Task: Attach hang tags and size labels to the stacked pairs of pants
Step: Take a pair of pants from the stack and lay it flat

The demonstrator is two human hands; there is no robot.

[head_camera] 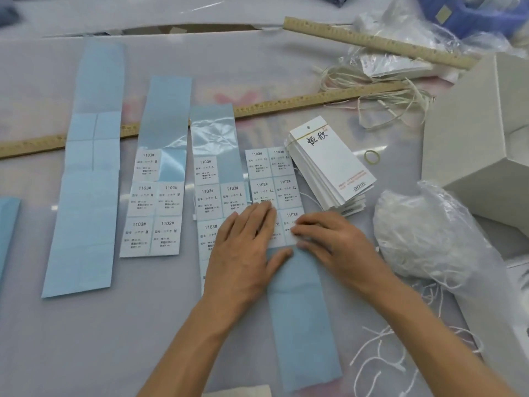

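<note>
Clear bag (426,233) holds white strings; left hand (243,250) presses flat, right hand (332,242) pinches XL label (290,227).

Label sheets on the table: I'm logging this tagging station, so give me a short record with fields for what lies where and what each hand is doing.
view: head camera, looking down at the table
label sheets: blue backing strips side by side; M sheet, L sheet, XL sheet
empty strip: far left, no labels seen
left hand: flat, pressing the XL sheet
right hand: fingertips picking at a bottom XL label
hang tags: white stack right of the XL sheet
strings: in clear bag
rubber band
</note>
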